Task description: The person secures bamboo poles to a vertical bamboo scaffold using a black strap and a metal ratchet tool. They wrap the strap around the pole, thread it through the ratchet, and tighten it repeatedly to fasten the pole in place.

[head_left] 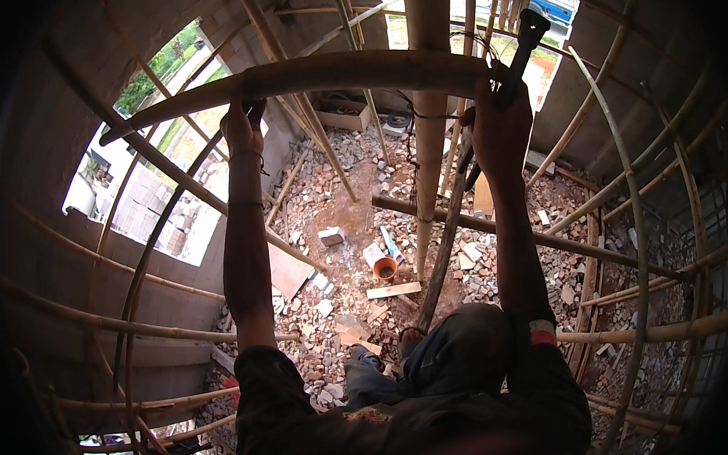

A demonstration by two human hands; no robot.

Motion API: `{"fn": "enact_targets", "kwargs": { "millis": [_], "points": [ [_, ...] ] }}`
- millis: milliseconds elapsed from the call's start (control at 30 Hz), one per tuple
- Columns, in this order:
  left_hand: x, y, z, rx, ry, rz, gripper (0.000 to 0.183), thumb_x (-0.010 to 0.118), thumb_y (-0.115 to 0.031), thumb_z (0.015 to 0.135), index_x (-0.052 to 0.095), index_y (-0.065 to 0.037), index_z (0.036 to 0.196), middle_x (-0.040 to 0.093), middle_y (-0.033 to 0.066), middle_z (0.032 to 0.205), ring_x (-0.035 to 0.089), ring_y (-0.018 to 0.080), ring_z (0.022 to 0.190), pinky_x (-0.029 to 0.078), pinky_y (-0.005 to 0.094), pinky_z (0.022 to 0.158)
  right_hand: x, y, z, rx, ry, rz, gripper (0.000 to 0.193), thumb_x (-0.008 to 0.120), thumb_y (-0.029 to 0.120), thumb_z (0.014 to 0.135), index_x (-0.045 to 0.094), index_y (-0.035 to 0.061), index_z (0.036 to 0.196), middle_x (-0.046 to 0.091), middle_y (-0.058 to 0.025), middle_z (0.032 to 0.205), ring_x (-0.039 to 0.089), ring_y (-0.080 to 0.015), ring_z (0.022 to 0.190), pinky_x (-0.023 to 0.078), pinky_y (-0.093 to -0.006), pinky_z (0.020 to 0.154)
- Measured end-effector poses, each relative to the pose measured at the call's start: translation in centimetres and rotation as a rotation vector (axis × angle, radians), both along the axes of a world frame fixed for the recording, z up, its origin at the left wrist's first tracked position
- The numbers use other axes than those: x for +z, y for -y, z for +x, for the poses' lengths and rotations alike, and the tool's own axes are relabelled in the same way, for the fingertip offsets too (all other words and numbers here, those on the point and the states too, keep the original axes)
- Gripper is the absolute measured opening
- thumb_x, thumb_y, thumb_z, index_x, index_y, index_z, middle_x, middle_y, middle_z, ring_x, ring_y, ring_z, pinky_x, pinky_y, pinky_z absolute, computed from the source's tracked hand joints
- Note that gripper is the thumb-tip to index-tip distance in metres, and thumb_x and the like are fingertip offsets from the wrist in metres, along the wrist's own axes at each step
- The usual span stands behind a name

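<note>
A thick bamboo pole (335, 74) runs crosswise in front of me, near the top of the view. My left hand (243, 129) is closed around it from below, left of its middle. At its right end, my right hand (501, 130) grips a long dark hand tool (522, 53) with a broad upper end; its exact kind I cannot make out. Thin dark wire (424, 113) loops and hangs where the crosswise pole meets an upright bamboo post (431, 145). Part of that joint is hidden behind my right hand.
Bamboo scaffold poles (631, 178) surround me on both sides. Far below, broken brick rubble (343, 308) covers the ground, with an orange bucket (385, 268), a plank (393, 291) and a cardboard box (344, 116). A slanting pole (452, 232) passes by my legs. Block walls (285, 38) have window openings.
</note>
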State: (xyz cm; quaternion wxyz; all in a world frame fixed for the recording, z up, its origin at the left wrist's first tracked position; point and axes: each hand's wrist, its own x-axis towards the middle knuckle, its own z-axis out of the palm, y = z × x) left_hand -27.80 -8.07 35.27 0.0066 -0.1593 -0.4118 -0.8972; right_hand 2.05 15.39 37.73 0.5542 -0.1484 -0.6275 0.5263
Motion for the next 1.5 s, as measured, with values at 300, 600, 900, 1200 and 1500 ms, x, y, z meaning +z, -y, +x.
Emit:
{"fn": "enact_targets", "kwargs": {
  "millis": [300, 600, 900, 1200, 1500],
  "points": [
    [0.2, -0.2, 0.5, -0.002, 0.009, -0.006, 0.031, 0.067, -0.022, 0.091, 0.062, 0.005, 0.105, 0.066, 0.0133, 0.091, 0.067, 0.0231, 0.082, 0.061, 0.0368, 0.077, -0.4, 0.3, -2.3, -0.169, 0.097, 0.292, 0.040, 0.068, 0.008, 0.085, 0.044, -0.0012, 0.115, 0.060, -0.0062, 0.071, 0.058, -0.0107, 0.049, 0.047, -0.0237, 0.044],
    [0.0, -0.8, 0.5, 0.025, 0.031, 0.003, 0.031, 0.068, -0.021, 0.091, 0.062, 0.004, 0.107, 0.067, 0.0130, 0.095, 0.067, 0.0228, 0.087, 0.061, 0.0368, 0.079, 1.5, 1.1, -1.7, 0.127, 0.096, -0.016, 0.033, 0.071, 0.006, 0.083, 0.051, -0.0034, 0.108, 0.066, -0.0110, 0.081, 0.070, -0.0184, 0.063, 0.056, -0.0253, 0.049],
    [-0.4, -0.7, -0.2, -0.001, 0.025, 0.016, 0.031, 0.067, -0.021, 0.091, 0.061, 0.003, 0.109, 0.068, 0.0138, 0.101, 0.069, 0.0243, 0.088, 0.062, 0.0378, 0.079, 1.4, 1.0, -2.3, 0.135, 0.122, -0.056, 0.035, 0.067, 0.002, 0.084, 0.046, -0.0010, 0.112, 0.065, -0.0126, 0.086, 0.069, -0.0169, 0.061, 0.057, -0.0262, 0.051],
    [-2.4, -0.5, 0.9, -0.069, 0.030, -0.016, 0.034, 0.066, -0.021, 0.092, 0.060, 0.003, 0.115, 0.068, 0.0148, 0.103, 0.070, 0.0239, 0.086, 0.062, 0.0346, 0.077, 0.8, 0.2, -3.0, 0.029, 0.117, 0.001, 0.044, 0.071, 0.005, 0.081, 0.049, -0.0003, 0.119, 0.066, -0.0124, 0.090, 0.068, -0.0162, 0.058, 0.055, -0.0259, 0.049],
    [-3.1, -2.4, 2.2, -0.010, 0.038, -0.012, 0.033, 0.057, -0.025, 0.097, 0.059, 0.001, 0.117, 0.065, 0.0115, 0.107, 0.065, 0.0242, 0.098, 0.055, 0.0381, 0.089, 0.9, -0.2, -2.3, 0.006, 0.102, 0.134, 0.026, 0.074, 0.006, 0.081, 0.058, -0.0030, 0.099, 0.068, -0.0110, 0.067, 0.067, -0.0175, 0.053, 0.055, -0.0279, 0.048]
  ]
}}
